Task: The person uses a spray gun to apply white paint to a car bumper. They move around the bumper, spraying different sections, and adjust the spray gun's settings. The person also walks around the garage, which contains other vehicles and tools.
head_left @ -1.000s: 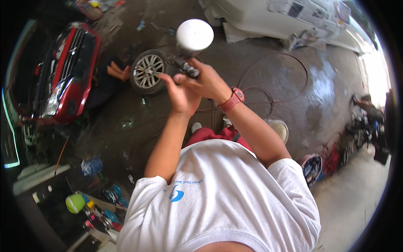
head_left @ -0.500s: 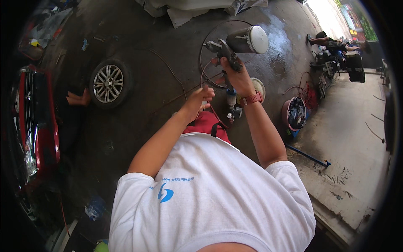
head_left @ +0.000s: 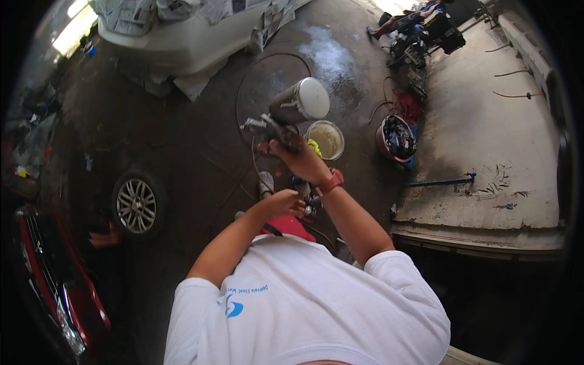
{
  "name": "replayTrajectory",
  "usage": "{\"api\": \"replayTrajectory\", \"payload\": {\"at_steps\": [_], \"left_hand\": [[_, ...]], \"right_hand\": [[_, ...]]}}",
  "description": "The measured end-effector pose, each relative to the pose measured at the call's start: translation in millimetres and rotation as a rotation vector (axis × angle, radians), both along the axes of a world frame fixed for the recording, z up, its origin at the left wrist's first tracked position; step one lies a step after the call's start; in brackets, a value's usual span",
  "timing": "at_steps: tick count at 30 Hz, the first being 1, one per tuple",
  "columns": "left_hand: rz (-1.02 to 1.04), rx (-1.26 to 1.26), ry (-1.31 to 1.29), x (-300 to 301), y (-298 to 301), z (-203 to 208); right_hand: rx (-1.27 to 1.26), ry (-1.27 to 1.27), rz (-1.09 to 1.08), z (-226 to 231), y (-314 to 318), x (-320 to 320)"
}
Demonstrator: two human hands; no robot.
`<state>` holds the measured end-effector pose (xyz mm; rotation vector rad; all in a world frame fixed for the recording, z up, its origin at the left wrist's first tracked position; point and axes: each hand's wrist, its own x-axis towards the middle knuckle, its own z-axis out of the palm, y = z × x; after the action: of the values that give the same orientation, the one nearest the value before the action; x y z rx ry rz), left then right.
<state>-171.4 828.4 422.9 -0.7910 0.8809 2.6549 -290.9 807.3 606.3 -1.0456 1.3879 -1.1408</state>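
Observation:
My right hand, with a red watch on its wrist, is wrapped round a spray gun. The gun's dark metal cup has a pale round lid and tilts to the right. Below the grip hangs an air filter with a round gauge, partly hidden by my forearm. My left hand is just beside this fitting, its fingers curled in. What they close on is hidden. A thin hose runs down near the gun's nozzle.
An open pail with a bright yellow cloth stands beyond my right wrist. To the right are a pink basin, a blue pipe and a parked motorcycle with a person. A wheel, red bumper and paper-covered white car lie left and ahead.
My view has turned, bringing the white car further in. My left hand has moved in toward the fitting under the gun. The spray gun stays in my right hand, and the pail shows more.

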Motion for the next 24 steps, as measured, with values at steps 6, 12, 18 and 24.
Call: {"api": "replayTrajectory", "payload": {"at_steps": [6, 12, 18, 24], "left_hand": [[-0.031, 0.007, 0.037, 8, -1, 10], [-0.034, -0.033, 0.035, 15, -2, 20], [-0.088, -0.034, 0.028, 15, -5, 15], [-0.088, -0.004, 0.031, 13, 0, 21]], "right_hand": [[0.038, -0.004, 0.056, 0, 21, 7], [0.058, 0.014, 0.15, 13, 28, 15], [0.037, 0.057, 0.207, 35, 28, 26], [0.067, 0.052, 0.263, 29, 25, 25]]}}
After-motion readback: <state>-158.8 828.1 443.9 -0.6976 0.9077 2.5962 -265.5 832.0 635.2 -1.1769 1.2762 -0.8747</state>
